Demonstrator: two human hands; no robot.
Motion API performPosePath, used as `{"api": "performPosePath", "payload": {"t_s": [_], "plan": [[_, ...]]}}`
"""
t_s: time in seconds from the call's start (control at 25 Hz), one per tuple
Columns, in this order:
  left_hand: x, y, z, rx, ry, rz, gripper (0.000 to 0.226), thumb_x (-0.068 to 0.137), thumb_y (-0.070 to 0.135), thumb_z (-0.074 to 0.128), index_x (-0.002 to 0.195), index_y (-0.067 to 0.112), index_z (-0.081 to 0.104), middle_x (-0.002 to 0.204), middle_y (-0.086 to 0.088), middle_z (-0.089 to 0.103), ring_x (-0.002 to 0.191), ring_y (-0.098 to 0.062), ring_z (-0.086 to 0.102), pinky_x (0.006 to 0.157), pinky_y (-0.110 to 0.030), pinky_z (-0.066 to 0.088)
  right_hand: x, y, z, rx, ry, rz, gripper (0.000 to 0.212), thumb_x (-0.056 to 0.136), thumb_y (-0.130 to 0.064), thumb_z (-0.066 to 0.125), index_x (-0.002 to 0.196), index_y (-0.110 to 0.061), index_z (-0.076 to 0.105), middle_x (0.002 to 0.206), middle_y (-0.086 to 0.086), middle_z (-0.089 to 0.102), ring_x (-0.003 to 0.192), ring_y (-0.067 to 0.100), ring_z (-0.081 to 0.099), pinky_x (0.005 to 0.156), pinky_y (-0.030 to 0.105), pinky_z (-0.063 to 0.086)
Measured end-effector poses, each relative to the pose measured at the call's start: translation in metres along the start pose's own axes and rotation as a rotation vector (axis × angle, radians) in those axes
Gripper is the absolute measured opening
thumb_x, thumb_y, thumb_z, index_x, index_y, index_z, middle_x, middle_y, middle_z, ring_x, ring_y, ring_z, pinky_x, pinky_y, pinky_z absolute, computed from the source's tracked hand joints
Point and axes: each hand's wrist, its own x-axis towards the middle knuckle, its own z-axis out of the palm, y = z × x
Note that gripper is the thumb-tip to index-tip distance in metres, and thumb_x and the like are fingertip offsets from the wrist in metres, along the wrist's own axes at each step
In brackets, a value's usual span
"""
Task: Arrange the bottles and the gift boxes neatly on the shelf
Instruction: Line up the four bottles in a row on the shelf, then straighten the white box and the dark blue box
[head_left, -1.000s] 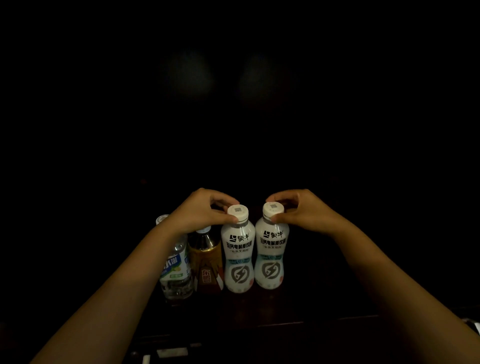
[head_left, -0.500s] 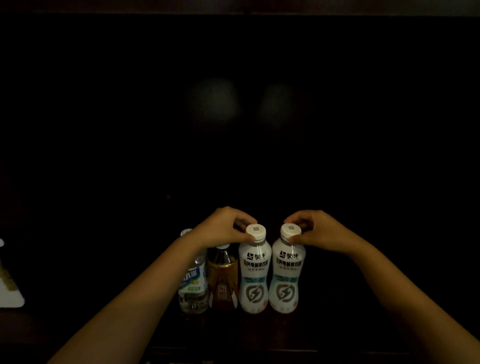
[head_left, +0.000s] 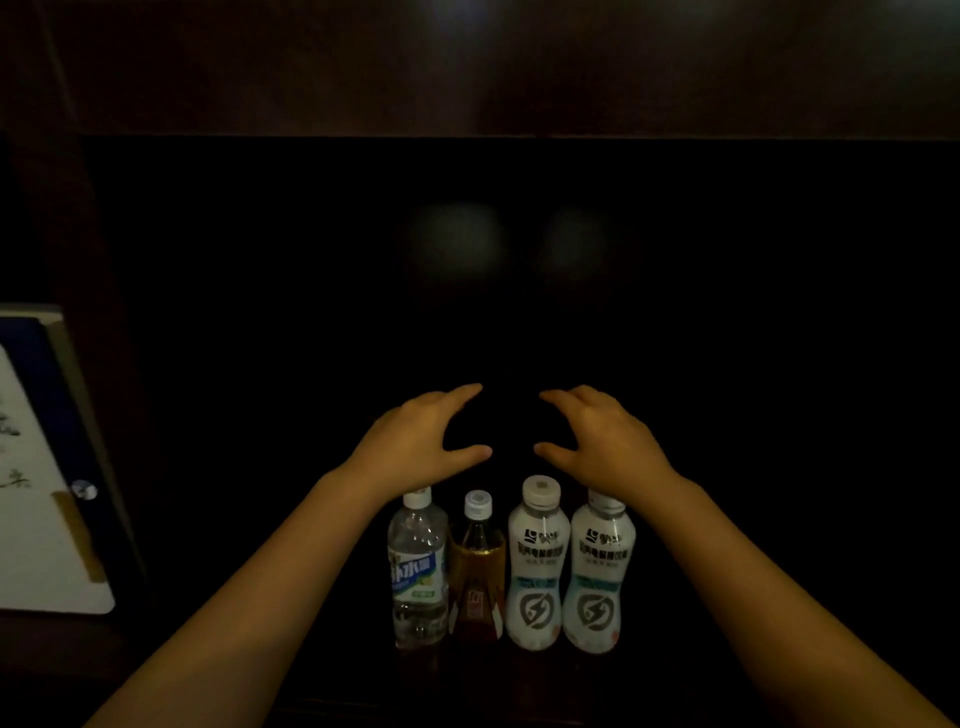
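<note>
Several bottles stand upright in a tight row on the dark shelf (head_left: 727, 649): a clear water bottle (head_left: 418, 571), an amber tea bottle (head_left: 478, 569), and two white drink bottles (head_left: 537, 571) (head_left: 597, 577). My left hand (head_left: 415, 447) hovers above and behind the two left bottles, fingers spread and relaxed, holding nothing. My right hand (head_left: 605, 444) hovers the same way over the two white bottles, partly covering the cap of the rightmost one. Neither hand touches a bottle.
A flat white and blue gift box (head_left: 36, 493) leans at the far left, beyond a dark upright panel. The shelf's back is black with two faint reflections. A dark wooden board (head_left: 467, 67) runs across the top.
Both hands have let go of the white bottles' caps, lifted up and away, and spread their fingers. The view has tilted, so the bottles sit lower in frame.
</note>
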Motion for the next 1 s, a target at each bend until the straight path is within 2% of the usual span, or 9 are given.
{"api": "performPosePath", "payload": {"t_s": [0.2,0.36,0.56,0.72,0.88,1.0], "plan": [[-0.044,-0.011,-0.026,0.104,0.049,0.003,0.075,0.078,0.054,0.058,0.141,0.032,0.025,0.134,0.0,0.051,0.121,-0.017,0.049,0.092,-0.03,0.045,-0.012,-0.055,0.007,-0.083,0.024,-0.053,0.064,0.084,-0.045,0.055,0.138,-0.025,0.029,0.135,0.006,0.046,0.122,0.027,0.043,0.089,0.039,0.046],[-0.096,-0.036,-0.065,0.002,-0.046,-0.032,0.071,0.077,0.057,0.057,0.139,0.038,0.027,0.127,0.003,0.055,0.114,-0.012,0.053,0.086,-0.03,0.048,-0.03,-0.112,0.007,-0.048,0.025,-0.05,0.061,0.084,-0.044,0.056,0.138,-0.025,0.032,0.136,0.005,0.047,0.122,0.026,0.045,0.087,0.039,0.048],[-0.207,-0.101,-0.133,-0.119,-0.174,-0.044,0.068,0.077,0.06,0.053,0.137,0.042,0.027,0.123,0.008,0.056,0.107,-0.008,0.054,0.085,-0.032,0.05,-0.07,-0.221,0.021,0.074,-0.019,-0.086,0.057,0.087,-0.041,0.054,0.138,-0.023,0.034,0.137,0.005,0.047,0.119,0.027,0.047,0.082,0.039,0.046],[-0.291,-0.157,-0.178,-0.131,-0.278,-0.111,0.066,0.079,0.059,0.054,0.138,0.041,0.028,0.123,0.009,0.057,0.102,-0.009,0.056,0.086,-0.034,0.051,-0.095,-0.323,0.048,0.104,-0.089,-0.042,0.056,0.083,-0.047,0.055,0.133,-0.028,0.038,0.126,0.001,0.053,0.112,0.021,0.053,0.078,0.032,0.047],[-0.334,-0.21,-0.222,-0.146,-0.273,-0.188,0.065,0.076,0.061,0.055,0.135,0.043,0.033,0.113,0.012,0.059,0.093,-0.005,0.058,0.084,-0.032,0.052,-0.091,-0.395,0.059,0.116,-0.201,-0.034,0.057,0.083,-0.05,0.053,0.134,-0.03,0.035,0.129,0.0,0.051,0.114,0.019,0.051,0.074,0.027,0.039],[-0.341,-0.243,-0.24,-0.183,-0.229,-0.232,0.063,0.074,0.063,0.056,0.132,0.045,0.037,0.104,0.018,0.058,0.084,0.002,0.06,0.083,-0.029,0.053,-0.069,-0.419,0.056,0.112,-0.222,-0.033,0.058,0.083,-0.051,0.053,0.134,-0.031,0.035,0.127,0.001,0.053,0.111,0.018,0.053,0.076,0.027,0.042]]}}
